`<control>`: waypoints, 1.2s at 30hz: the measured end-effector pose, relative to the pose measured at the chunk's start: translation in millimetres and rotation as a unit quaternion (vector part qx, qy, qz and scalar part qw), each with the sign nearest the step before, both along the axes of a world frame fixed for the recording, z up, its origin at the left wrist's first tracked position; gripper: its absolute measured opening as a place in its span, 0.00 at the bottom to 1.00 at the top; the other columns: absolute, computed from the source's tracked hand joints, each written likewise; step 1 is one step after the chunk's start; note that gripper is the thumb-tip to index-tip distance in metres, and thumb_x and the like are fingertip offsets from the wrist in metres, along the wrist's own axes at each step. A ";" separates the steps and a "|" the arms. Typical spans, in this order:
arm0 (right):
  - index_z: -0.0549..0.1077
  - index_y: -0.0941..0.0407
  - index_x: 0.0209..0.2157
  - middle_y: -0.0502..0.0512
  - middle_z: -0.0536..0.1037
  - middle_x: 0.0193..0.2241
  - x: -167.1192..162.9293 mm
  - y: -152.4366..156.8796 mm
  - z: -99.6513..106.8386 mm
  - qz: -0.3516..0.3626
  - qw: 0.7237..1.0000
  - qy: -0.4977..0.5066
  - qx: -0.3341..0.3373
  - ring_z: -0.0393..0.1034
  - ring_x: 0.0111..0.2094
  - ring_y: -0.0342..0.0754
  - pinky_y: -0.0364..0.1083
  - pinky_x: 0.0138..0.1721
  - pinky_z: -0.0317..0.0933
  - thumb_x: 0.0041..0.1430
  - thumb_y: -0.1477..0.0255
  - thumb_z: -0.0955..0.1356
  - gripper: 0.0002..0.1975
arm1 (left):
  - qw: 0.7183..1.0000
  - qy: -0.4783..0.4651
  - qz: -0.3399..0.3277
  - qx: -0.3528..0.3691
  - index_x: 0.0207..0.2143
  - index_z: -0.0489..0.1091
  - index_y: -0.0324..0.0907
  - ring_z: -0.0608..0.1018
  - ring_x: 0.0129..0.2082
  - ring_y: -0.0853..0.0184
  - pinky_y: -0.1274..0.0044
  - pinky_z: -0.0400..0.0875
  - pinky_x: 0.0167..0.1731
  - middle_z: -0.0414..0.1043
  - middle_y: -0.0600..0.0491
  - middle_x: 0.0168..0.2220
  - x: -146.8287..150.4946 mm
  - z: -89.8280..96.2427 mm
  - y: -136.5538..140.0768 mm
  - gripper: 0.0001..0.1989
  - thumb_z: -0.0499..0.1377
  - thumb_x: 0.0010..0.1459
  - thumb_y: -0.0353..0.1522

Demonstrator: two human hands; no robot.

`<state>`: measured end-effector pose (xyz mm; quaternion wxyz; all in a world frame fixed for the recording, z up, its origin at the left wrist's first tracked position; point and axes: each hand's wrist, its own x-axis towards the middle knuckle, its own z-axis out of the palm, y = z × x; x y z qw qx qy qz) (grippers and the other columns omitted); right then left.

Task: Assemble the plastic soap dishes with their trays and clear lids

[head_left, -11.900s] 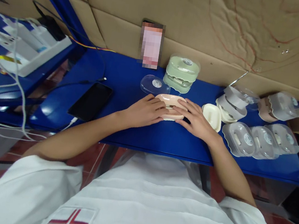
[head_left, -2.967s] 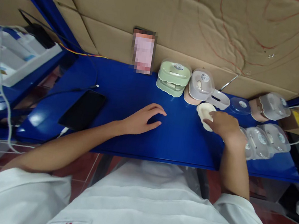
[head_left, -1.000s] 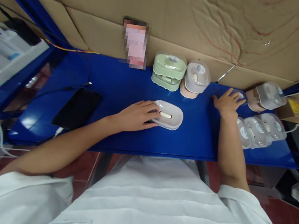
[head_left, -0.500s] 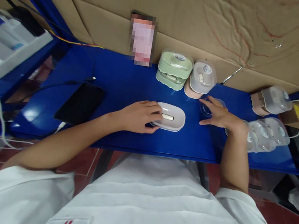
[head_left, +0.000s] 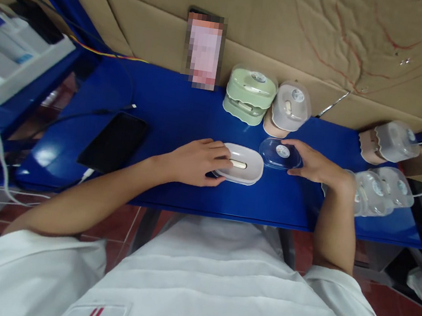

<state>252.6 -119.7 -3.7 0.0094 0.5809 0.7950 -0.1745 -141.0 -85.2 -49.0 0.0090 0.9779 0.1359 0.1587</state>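
Note:
A pale oval dish (head_left: 250,172) with a small cream-coloured bar in its middle lies on the blue table. My left hand (head_left: 198,162) grips its left end, fingers over the rim and thumb at the near side. Right beside the dish is a clear plastic lid (head_left: 270,155) with a round white label. My right hand (head_left: 313,165) holds this lid by its right edge, between the thumb and the fingers. Whether the lid touches the table I cannot tell.
Behind stand green lidded boxes (head_left: 248,97) and a pink box with a clear lid (head_left: 290,109). Several clear lids (head_left: 375,190) lie at the right, near another pink box (head_left: 370,146). A black phone (head_left: 113,141) with a cable lies at the left. Cardboard (head_left: 255,22) lines the back.
My right hand has closed on the clear lid and brought it left, close to the dish. My left hand stays on the dish. The view has shifted slightly.

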 end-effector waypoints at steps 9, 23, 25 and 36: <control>0.61 0.46 0.76 0.59 0.65 0.75 -51.0 -11.9 4.1 0.127 0.978 0.165 0.004 0.59 0.76 0.61 0.64 0.74 0.58 0.72 0.51 0.70 0.38 | 0.997 -0.057 0.041 -0.035 0.72 0.63 0.45 0.70 0.69 0.45 0.55 0.70 0.66 0.64 0.37 0.71 -0.4 4.2 2.2 0.35 0.68 0.67 0.40; 0.50 0.42 0.80 0.57 0.46 0.81 -95.3 -32.3 -27.6 0.187 0.970 0.077 0.133 0.42 0.81 0.62 0.71 0.77 0.52 0.78 0.64 0.64 0.35 | 0.997 -0.058 0.020 -0.045 0.66 0.69 0.42 0.71 0.63 0.46 0.54 0.74 0.62 0.70 0.37 0.63 -3.5 -8.3 15.1 0.33 0.71 0.65 0.45; 0.54 0.44 0.79 0.58 0.47 0.81 -95.7 -33.0 -31.5 0.185 0.970 0.061 0.147 0.42 0.81 0.63 0.70 0.77 0.52 0.78 0.64 0.65 0.33 | 0.998 -0.047 0.020 -0.025 0.66 0.70 0.41 0.72 0.60 0.47 0.55 0.74 0.61 0.71 0.37 0.61 -3.4 -7.7 13.9 0.31 0.69 0.67 0.44; 0.59 0.47 0.77 0.62 0.64 0.75 -56.8 -84.9 8.5 0.008 0.971 -0.018 0.237 0.59 0.75 0.64 0.68 0.76 0.54 0.78 0.60 0.62 0.31 | 0.997 -0.038 0.060 -0.026 0.57 0.74 0.42 0.74 0.60 0.48 0.58 0.73 0.59 0.71 0.39 0.60 -3.0 5.7 4.5 0.25 0.70 0.64 0.44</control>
